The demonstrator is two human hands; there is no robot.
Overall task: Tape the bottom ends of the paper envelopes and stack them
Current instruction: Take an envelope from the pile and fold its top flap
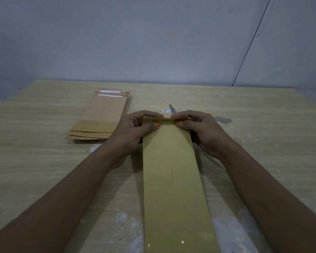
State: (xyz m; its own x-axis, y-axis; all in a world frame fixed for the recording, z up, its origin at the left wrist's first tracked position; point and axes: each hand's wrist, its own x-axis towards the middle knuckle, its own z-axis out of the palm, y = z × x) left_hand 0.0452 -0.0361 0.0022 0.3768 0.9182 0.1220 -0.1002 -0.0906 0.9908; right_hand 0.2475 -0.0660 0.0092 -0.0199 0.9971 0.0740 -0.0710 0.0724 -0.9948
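A long brown paper envelope (171,172) lies lengthwise on the wooden table (254,125), running from the near edge up to my hands. Its far end is folded over. My left hand (133,128) pinches the left part of that fold between thumb and fingers. My right hand (201,128) pinches the right part of the fold the same way. A stack of brown envelopes (102,115) lies to the left, its near ends covered with tape and white strips at its far end.
A metal blade tip (172,109) pokes out just beyond my hands, the rest of it hidden. White smudges mark the tabletop near the front and right. A grey wall (153,42) stands behind the table's far edge.
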